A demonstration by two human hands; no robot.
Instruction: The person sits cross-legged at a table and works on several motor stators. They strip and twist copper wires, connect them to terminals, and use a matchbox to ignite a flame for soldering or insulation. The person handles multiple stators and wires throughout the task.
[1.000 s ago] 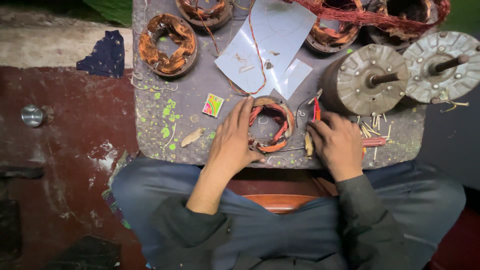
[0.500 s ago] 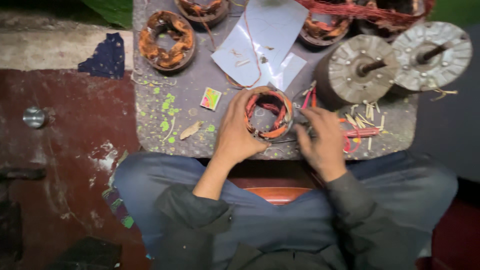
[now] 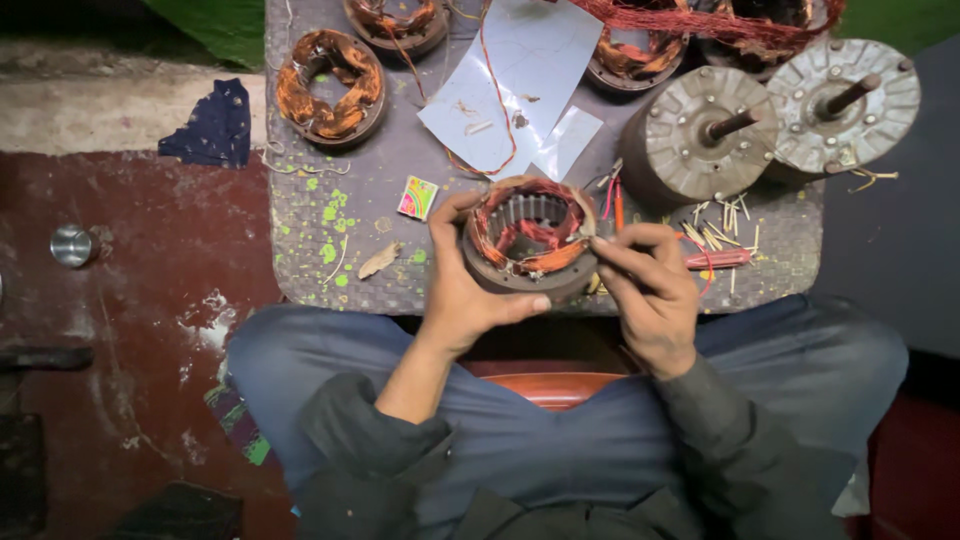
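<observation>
1. Head view showed the left hand cupping a motor stator at the counter's near edge, fingers wrapped around its rim.
2. Right hand pinched something thin, too small to identify, against the copper windings.
3. Likely step: tucking or insulating coils.
4. Continuing would call for a steady stator and careful fingertip pressure.

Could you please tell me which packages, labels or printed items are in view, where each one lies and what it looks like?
Small box: lies flat on the grey table, left of the stator that the left hand grips; rectangular, printed in green, yellow and red.
Paper sheets: beyond the stator near the table's far edge; pale bluish white, blank as far as visible, one large and one small.
No screens or signs in view.
</observation>
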